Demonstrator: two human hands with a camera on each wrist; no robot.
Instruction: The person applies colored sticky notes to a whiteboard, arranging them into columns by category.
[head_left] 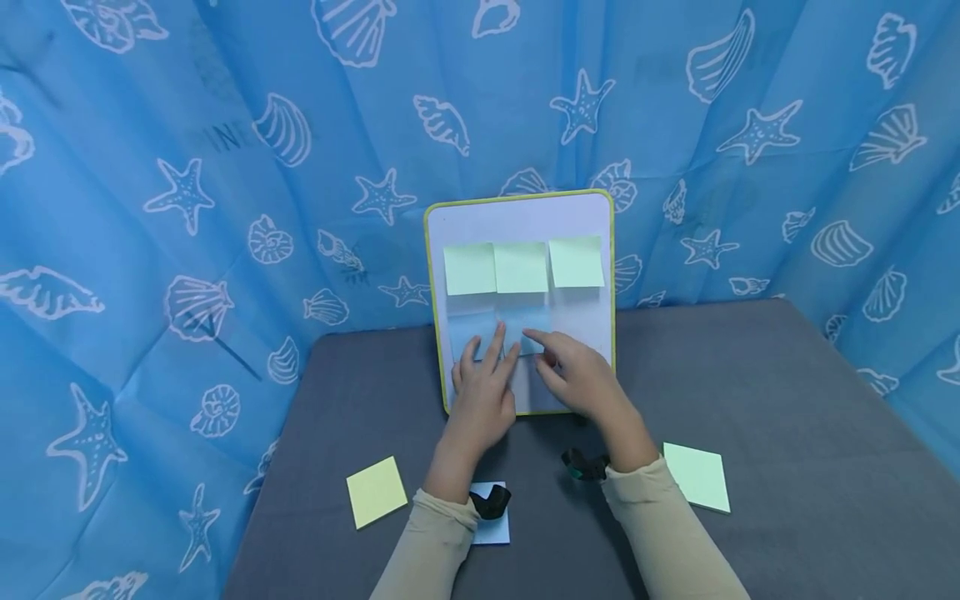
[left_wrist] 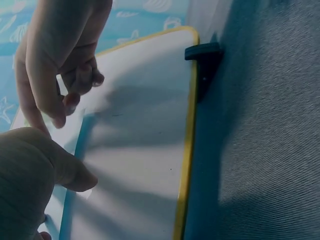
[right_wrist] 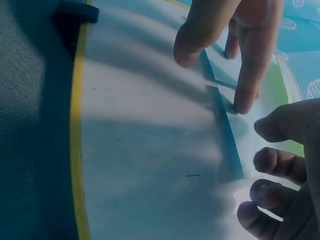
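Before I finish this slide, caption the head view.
Left hand and right hand at two blue sticky notes on a whiteboard, below three green notes.

The board [head_left: 517,220] is yellow-edged white, its notes [head_left: 522,267] pale green and blue, the curtain [head_left: 502,125] white-patterned blue.

Holds pale-sleeved left forearm [head_left: 427,537] and right forearm [head_left: 671,529] forward, angled inward, with both wrists bare. Spreads the fingers of the left hand [head_left: 482,402], with its back turned up and its middle finger reaching farthest. Points the index finger [head_left: 543,337] of the right hand [head_left: 587,373] leftward, near the left fingertips, with the thumb below and the other fingers bent inward.
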